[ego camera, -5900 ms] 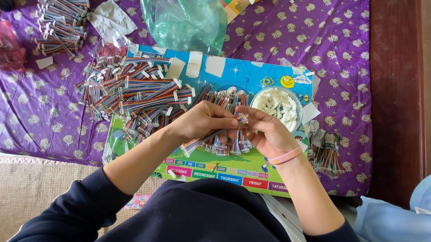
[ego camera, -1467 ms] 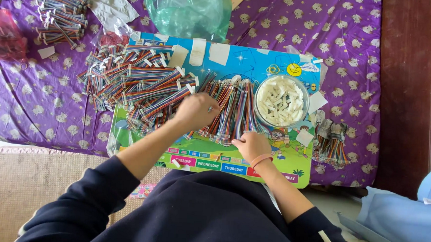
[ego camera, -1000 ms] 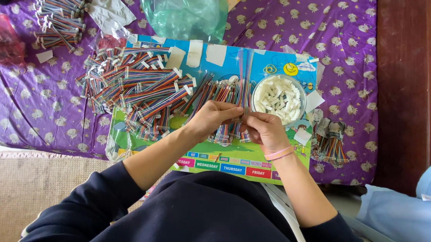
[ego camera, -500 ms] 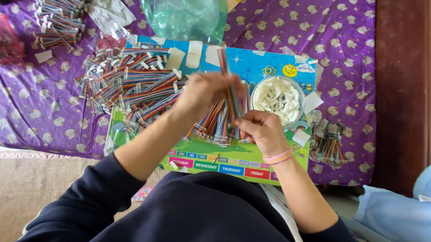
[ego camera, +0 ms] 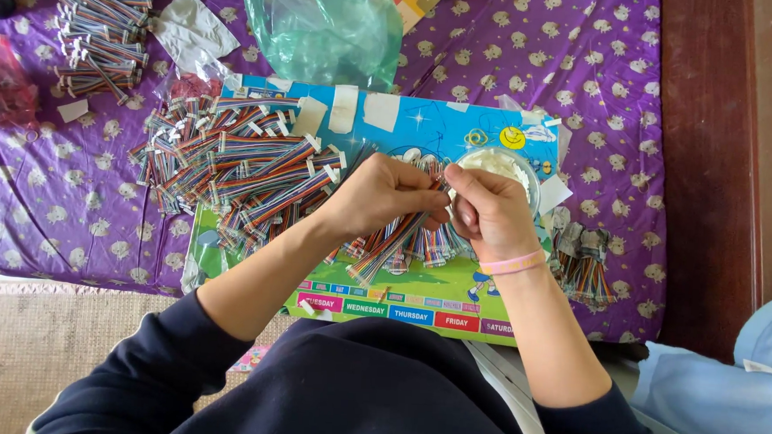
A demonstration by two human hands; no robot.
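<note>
Just left of the white bowl (ego camera: 498, 165), our left hand (ego camera: 378, 193) and right hand (ego camera: 490, 215) both pinch one ribbon cable (ego camera: 391, 245), slanting from bowl-side top down-left.

A home used for piecework is suggested: a purple patterned bedsheet (ego camera: 517, 65) is spread beyond the hands, a children's picture board (ego camera: 426, 127) is laid beneath them as a work surface, and a woven mat (ego camera: 53, 349) is seen below the left arm.
</note>
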